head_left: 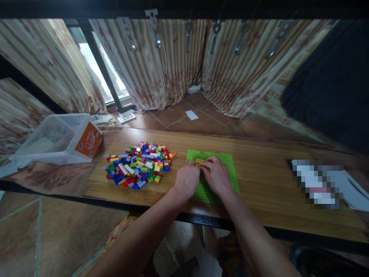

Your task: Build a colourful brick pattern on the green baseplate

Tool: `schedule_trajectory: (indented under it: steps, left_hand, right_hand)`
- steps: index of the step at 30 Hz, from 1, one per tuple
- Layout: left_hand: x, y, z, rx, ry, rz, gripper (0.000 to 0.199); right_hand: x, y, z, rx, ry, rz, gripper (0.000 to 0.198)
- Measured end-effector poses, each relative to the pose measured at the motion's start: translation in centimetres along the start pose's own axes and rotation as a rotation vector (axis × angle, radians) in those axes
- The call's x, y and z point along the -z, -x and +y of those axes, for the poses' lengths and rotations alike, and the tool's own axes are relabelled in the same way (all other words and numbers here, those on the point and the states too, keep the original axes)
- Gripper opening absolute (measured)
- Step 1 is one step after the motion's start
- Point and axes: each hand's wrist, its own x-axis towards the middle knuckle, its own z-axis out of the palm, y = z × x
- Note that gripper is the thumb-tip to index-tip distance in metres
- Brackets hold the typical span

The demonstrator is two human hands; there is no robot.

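Note:
A green studded baseplate (213, 194) lies on the wooden table in front of me. Near its far left part sits a yellow toy building brick (200, 161), partly covered by my fingertips. From the left, my left hand (188, 177) is closed, its thumb and fingers pinching at the brick. My right hand (216, 175) comes in from the other side over the plate, fingers bent together and meeting the left fingertips at the same brick. The hands hide the plate's middle and any smaller piece between the fingers. Left of the plate spreads a pile of mixed coloured bricks (141, 164).
A clear plastic bin (54, 138) with an orange label lies on its side at the left. Toward the table's right end are a blurred-out flat object (314, 184) and white paper (353, 190). Metal hooks (158, 40) hang from a dark bar above.

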Motion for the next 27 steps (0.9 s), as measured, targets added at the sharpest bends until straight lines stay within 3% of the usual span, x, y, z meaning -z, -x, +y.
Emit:
schedule_trajectory:
  steps: [6, 12, 19, 27]
  left_hand:
    - [-0.5, 0.3, -1.0, -0.021, 0.111, 0.086, 0.024]
    - [0.1, 0.0, -3.1, 0.019, 0.307, 0.138, 0.024]
    - [0.4, -0.8, -3.6, 0.037, 0.313, 0.148, 0.025]
    - [0.1, -0.6, -3.2, 0.013, 0.242, 0.133, 0.036]
  right_hand:
    - [-0.1, 0.0, 0.6, 0.037, -0.11, 0.082, 0.021]
    - [0.7, -0.6, 1.3, -0.076, -0.221, 0.251, 0.025]
    - [0.3, -0.4, 1.7, -0.099, -0.125, 0.162, 0.03]
    - [-0.1, 0.0, 0.8, -0.14, 0.06, 0.054, 0.049]
